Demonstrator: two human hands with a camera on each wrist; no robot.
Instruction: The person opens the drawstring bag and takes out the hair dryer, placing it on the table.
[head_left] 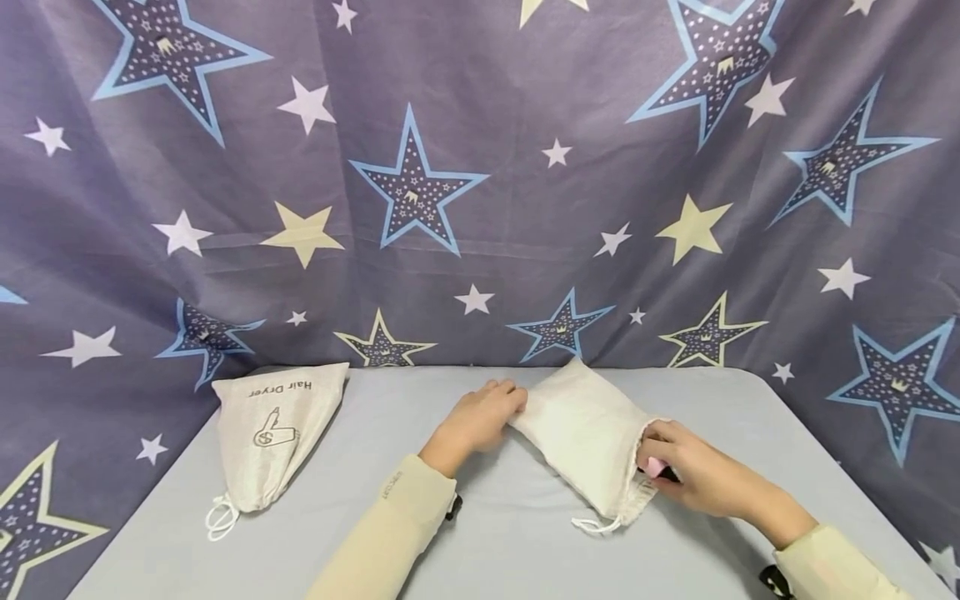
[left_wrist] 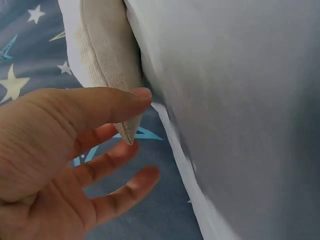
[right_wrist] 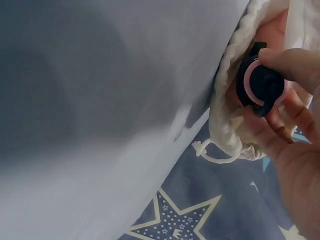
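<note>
A cream cloth drawstring bag (head_left: 585, 429) lies slanted on the table, its gathered mouth toward the right hand. At its far left corner is the left hand (head_left: 483, 414); in the left wrist view the bag's corner (left_wrist: 117, 60) passes between thumb and fingers, thumb in front. The right hand (head_left: 697, 471) is at the mouth. Its thumb and fingers grip the round black end, ringed in pink, of a pink object (right_wrist: 265, 82), most of which is hidden inside the bag. A white drawcord (head_left: 596, 525) hangs from the mouth.
A second cream bag (head_left: 281, 433), printed "Hair Dryer" with a dryer drawing, lies at the table's left, its cord loop toward the near side. The grey-covered table (head_left: 420, 392) backs onto a dark curtain (head_left: 480, 275) with stars.
</note>
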